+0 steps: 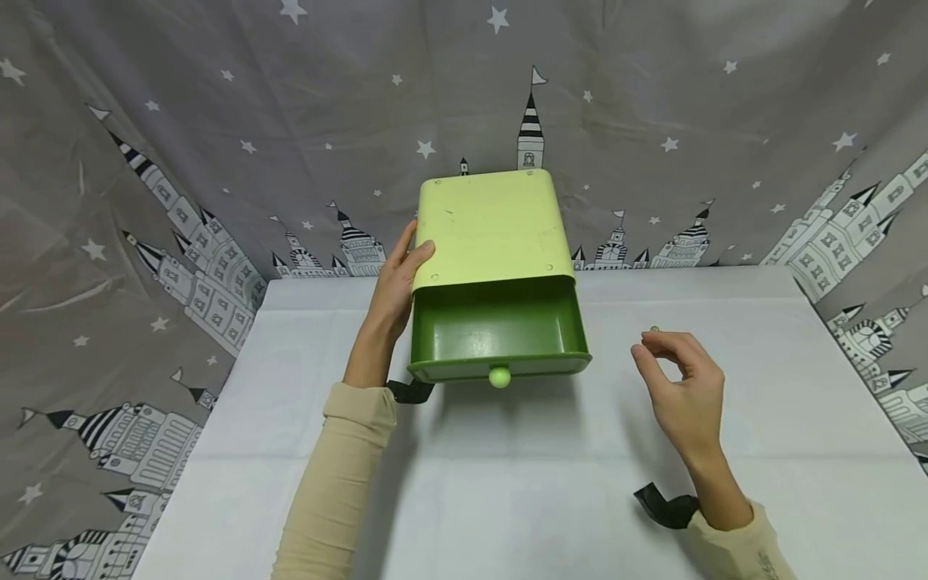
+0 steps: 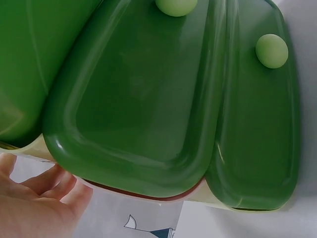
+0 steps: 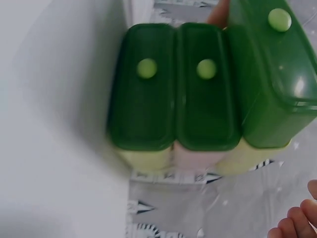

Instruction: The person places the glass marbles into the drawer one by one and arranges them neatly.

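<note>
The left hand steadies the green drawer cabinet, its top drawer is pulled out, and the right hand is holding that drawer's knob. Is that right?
Not quite. The head view shows the right hand apart from the knob, pinching a tiny green thing above the table. The rest holds.

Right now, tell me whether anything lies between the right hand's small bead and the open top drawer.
Nothing visible does. The right hand pinches the small bead above bare white table, to the right of the pulled-out top drawer, whose inside looks empty. The left hand rests on the cabinet's far side.
</note>
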The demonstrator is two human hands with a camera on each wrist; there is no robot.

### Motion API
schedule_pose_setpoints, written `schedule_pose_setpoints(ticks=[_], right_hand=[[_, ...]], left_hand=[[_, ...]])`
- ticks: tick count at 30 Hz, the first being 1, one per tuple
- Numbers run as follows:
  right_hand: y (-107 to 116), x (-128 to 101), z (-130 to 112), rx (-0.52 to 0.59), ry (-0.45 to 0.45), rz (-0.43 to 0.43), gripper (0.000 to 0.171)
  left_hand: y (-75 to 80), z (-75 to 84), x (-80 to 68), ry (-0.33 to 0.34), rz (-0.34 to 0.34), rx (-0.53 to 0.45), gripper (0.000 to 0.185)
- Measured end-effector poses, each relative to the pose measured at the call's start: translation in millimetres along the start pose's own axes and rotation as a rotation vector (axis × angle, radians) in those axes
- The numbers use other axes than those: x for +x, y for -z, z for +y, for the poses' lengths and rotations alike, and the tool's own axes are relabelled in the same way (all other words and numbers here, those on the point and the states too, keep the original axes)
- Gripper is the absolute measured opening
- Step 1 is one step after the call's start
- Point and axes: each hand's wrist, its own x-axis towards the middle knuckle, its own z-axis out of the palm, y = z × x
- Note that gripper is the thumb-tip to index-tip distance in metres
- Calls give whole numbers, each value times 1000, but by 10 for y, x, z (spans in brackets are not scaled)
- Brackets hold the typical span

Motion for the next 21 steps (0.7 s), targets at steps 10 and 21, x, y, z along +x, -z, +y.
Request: schedule_pose_setpoints(ticks=[10,21], right_hand=[[253,-46,331,-77,-99,16,21],[309,-21,670,-165,-220,23,19]], left_hand=[[-4,-15,18,-8,-4,6,71],[-6,-8,1,2,3,6,69]])
